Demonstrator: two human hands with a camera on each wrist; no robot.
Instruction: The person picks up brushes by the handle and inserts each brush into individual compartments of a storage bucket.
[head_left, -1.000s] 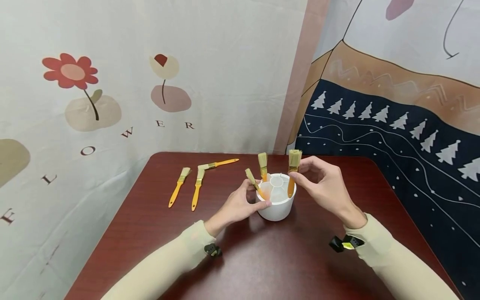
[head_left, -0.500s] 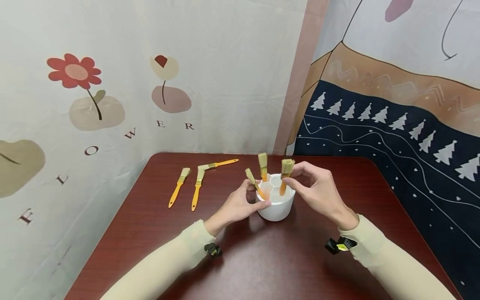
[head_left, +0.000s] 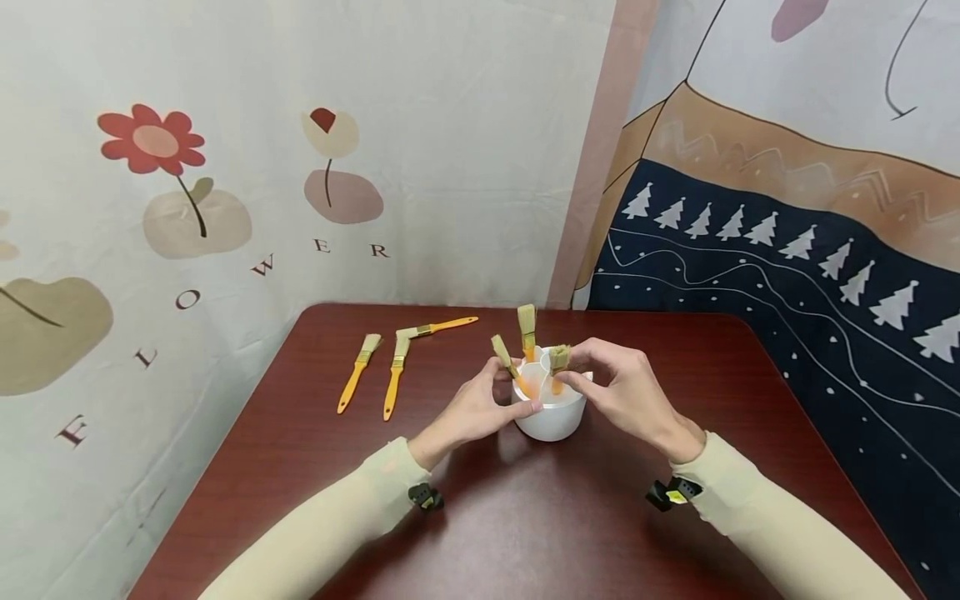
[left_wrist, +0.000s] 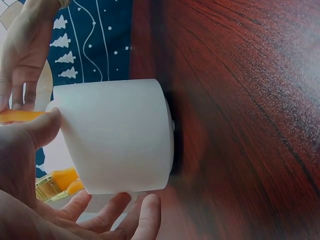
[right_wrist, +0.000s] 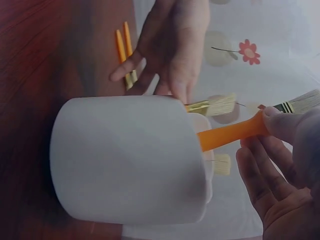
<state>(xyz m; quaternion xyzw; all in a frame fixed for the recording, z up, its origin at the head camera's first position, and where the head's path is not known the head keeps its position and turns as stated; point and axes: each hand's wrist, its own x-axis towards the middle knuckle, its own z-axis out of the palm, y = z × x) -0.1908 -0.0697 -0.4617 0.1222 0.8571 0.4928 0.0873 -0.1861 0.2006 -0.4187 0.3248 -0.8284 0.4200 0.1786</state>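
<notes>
Three brushes (head_left: 396, 377) at ten o'clock from one white pot (head_left: 551, 425), two brushes (head_left: 527, 327) inside; left hand (head_left: 471, 410) grips pot, right hand (head_left: 626, 385) pinches sixth brush (head_left: 558, 359).

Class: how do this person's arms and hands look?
The left sleeve and right sleeve are plain, pale cream. The left wrist device and right wrist device are small and black, the latter with a yellow patch. The left hand and right hand are ungloved.

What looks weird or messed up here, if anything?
Nothing looks spilled or broken. A bit odd: on the reddish-brown table, the far paintbrush and middle paintbrush seem to meet at the bristles, like a bent elbow. The tilted paintbrush in the white pot just leans outward.
</notes>
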